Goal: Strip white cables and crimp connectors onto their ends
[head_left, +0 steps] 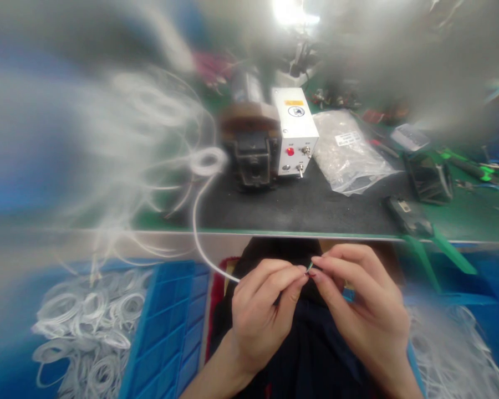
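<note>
My left hand is closed on a white cable close to its end, in front of the bench edge. From there the cable runs up and left to a small coil on the bench. Thin coloured wires, one green and one reddish, come out between the fingertips of both hands. My right hand pinches these wires between thumb and forefinger, its fingertips almost against the left ones. The wire tips are mostly hidden by the fingers.
Behind the hands stand a black machine and a white switch box. A clear plastic bag lies right of it. Green-handled crimping pliers overhang the bench edge. Blue crates with coiled cables flank the lap.
</note>
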Tool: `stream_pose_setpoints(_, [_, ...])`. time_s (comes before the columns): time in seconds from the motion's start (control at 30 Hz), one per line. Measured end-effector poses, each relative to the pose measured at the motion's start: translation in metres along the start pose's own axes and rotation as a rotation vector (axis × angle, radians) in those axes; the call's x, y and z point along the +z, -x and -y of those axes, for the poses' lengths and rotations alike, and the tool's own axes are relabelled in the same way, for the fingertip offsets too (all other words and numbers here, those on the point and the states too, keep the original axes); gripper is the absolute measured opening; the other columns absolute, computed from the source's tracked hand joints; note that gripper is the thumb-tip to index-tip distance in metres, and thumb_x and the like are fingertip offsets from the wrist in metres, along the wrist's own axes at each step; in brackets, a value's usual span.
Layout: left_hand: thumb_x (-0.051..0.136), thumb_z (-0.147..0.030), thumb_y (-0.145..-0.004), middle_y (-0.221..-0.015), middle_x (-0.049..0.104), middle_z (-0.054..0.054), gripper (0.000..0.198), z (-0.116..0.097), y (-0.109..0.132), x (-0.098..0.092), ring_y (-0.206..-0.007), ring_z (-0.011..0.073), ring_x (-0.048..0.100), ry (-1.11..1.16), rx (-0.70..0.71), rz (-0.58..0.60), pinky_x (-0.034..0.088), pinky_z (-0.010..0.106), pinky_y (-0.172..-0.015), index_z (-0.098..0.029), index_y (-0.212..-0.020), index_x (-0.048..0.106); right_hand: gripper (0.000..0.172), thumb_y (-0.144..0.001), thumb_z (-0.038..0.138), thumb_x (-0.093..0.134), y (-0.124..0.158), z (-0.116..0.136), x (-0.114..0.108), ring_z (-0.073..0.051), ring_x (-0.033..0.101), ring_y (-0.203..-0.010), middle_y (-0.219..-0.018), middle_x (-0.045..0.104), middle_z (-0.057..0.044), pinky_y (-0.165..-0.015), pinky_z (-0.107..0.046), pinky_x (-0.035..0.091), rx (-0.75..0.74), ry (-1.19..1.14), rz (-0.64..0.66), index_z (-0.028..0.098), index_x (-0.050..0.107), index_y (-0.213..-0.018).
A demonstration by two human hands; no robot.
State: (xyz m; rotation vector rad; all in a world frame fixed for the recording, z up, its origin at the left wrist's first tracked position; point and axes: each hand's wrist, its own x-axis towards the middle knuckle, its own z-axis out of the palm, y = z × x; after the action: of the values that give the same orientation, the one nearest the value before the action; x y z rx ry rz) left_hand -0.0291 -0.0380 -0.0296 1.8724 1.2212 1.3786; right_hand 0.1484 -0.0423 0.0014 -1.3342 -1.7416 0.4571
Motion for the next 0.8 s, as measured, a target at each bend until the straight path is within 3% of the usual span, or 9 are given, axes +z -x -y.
stream_pose_setpoints(0.43, [0.077, -0.005, -0.096, -0.098, 0.08, 0.003, 0.02, -0.0016, -0.0021, 0.0017, -0.087, 0.014, 0.076, -0.008, -0.002, -0.025, 0.062, 0.023, -0.081, -0.02, -0.109, 0.079, 0.025, -0.098, 0.007, 0.075, 0.0023, 0.0036, -0.001, -0.017, 0.071, -0.091, -0.108, 0.071, -0.005, -0.075, -0.029, 0.06, -0.001, 0.013, -0.024, 0.025, 0.079, -0.116])
stream_pose_setpoints(0.6, [0.076, -0.004, -0.096, -0.097, 0.078, 0.002, 0.018, 0.0002, -0.0012, 0.0017, -0.087, 0.013, 0.074, 0.051, -0.039, -0.02, 0.059, 0.022, -0.081, -0.019, -0.107, 0.078, 0.009, -0.1, 0.016, 0.076, -0.0017, 0.0022, -0.0005, -0.016, 0.07, -0.084, -0.095, 0.07, -0.001, -0.067, -0.025, 0.055, 0.203, -0.2, 0.056, 0.024, 0.074, -0.096])
stream_pose_setpoints(0.8, [0.075, -0.009, -0.099, -0.094, 0.077, 0.002, 0.013, 0.0007, 0.0002, -0.001, -0.084, 0.0151, 0.073, 0.128, -0.113, 0.018, 0.059, 0.025, -0.074, -0.02, -0.105, 0.077, 0.013, -0.102, 0.028, 0.076, -0.0031, -0.0043, 0.0033, -0.013, 0.062, -0.07, -0.088, 0.067, 0.0, -0.061, -0.022, 0.052, 0.433, -0.516, 0.183, 0.022, 0.073, -0.091])
